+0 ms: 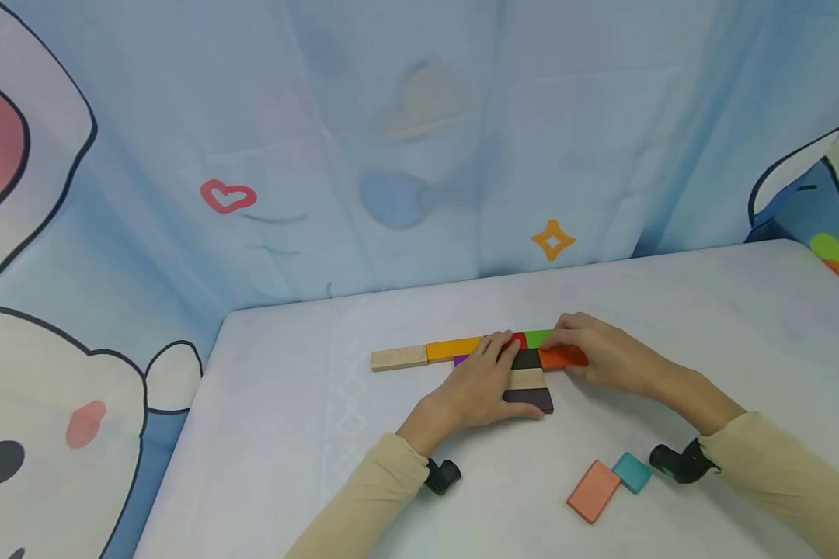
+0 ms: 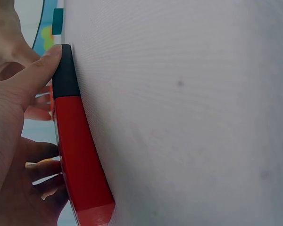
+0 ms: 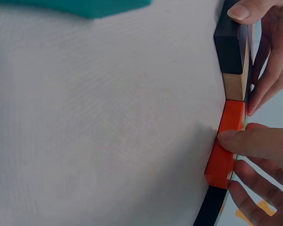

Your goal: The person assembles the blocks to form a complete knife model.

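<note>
Coloured blocks lie flat, fitted together on the white table. My left hand [image 1: 477, 386] rests across them with spread fingers. Its thumb touches the front black block [image 1: 534, 400], and its fingertips reach the red block [image 1: 520, 339]. Between these lie a plain wooden block [image 1: 527, 379] and a dark block [image 1: 527, 359]. At the right side my right hand [image 1: 611, 351] pinches an orange block [image 3: 232, 117], thumb on its front face and fingers behind. A green block [image 1: 537, 338] sits behind it. Leftward extend a yellow block [image 1: 454, 348] and another wooden block [image 1: 398, 358]; a purple block [image 1: 459, 359] is mostly covered.
Nearer the front right, a coral block [image 1: 593, 491] touches a teal block [image 1: 631, 472]. A light blue printed curtain [image 1: 419, 155] hangs behind the table's far edge. Black wrist cameras stick out below both sleeves.
</note>
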`<state>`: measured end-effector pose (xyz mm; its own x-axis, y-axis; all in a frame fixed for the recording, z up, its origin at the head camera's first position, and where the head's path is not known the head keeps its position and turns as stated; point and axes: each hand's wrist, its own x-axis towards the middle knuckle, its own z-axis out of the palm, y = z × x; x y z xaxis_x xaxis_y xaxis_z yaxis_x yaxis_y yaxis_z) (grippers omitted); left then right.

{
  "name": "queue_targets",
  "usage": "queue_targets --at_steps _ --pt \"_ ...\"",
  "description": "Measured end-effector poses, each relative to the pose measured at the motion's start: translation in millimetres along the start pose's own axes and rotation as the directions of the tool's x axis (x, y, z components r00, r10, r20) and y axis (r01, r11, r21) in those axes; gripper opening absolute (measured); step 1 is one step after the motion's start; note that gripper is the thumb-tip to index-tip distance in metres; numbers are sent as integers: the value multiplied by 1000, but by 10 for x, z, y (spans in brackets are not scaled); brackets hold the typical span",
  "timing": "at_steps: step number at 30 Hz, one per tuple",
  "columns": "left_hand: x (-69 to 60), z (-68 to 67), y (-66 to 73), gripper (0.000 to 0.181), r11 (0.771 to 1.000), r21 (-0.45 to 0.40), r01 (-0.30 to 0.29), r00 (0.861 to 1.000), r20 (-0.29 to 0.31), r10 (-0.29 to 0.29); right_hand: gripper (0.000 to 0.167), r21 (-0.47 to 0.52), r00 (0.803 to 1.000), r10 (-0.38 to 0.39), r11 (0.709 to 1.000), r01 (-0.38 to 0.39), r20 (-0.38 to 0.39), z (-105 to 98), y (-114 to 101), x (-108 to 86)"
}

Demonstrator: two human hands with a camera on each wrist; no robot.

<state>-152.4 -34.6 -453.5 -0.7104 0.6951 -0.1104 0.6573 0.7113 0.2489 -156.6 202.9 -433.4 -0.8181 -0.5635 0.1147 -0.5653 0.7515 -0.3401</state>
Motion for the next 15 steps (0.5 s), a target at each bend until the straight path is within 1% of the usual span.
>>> queue_targets --at_steps 6,15 --pt "4 -4 8 105 1000 13 -8 1000 -6 8 36 0 999 -22 1000 22 -29 15 11 -29" --pt "5 12 -10 105 1000 23 1 1000 2 -2 33 -11 999 -12 1000 11 -47 48 14 -34"
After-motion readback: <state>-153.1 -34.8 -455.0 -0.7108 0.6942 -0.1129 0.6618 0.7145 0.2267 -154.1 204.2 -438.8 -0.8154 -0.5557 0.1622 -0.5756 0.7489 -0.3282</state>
